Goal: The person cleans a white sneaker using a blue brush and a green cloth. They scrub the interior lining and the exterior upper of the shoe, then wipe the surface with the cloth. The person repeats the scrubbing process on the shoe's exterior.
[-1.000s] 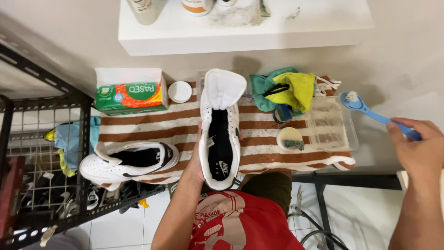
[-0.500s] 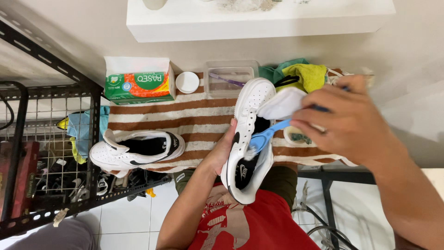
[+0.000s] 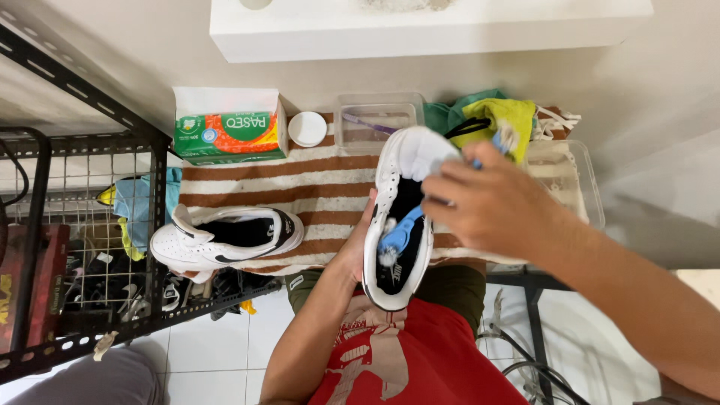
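Head cam: our left hand is closed round the side of a white shoe, held over the striped towel. Right hand pinches a blue brush, bristles inside the shoe, just below the fingers. We'd judge the shoe light w/ soft sides, firm sole; grip midfoot. 2nd shoe sits left of it.
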